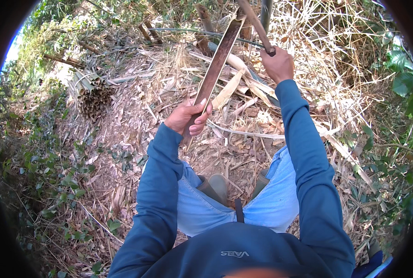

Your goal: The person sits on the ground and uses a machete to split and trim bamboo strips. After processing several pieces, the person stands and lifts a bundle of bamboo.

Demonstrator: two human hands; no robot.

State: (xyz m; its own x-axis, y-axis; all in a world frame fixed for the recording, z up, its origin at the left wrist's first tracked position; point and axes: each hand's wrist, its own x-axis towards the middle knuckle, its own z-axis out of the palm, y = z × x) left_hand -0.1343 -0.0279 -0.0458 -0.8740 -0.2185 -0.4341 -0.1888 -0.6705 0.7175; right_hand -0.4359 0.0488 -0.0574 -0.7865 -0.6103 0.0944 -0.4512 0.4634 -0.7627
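My left hand (190,117) is wrapped round the near end of a long split bamboo piece (219,60). Its hollow brown inside faces up, with pale cut edges along both sides, and it slants up and away to the right. In my right hand (279,65) is the dark grip of a long, narrow brownish tool (256,24), which looks like a machete. The tool points away and slightly left. Its far part comes close to the bamboo's far end at the top edge; whether they touch I cannot tell.
A bundle of cut bamboo pieces (91,92) lies at the far left. Bamboo stalks and pale sheaths (229,90) lie beyond my hands, near short stumps (204,44). Dry straw (327,51) is heaped at the far right. My boots (215,187) stand on leaf litter.
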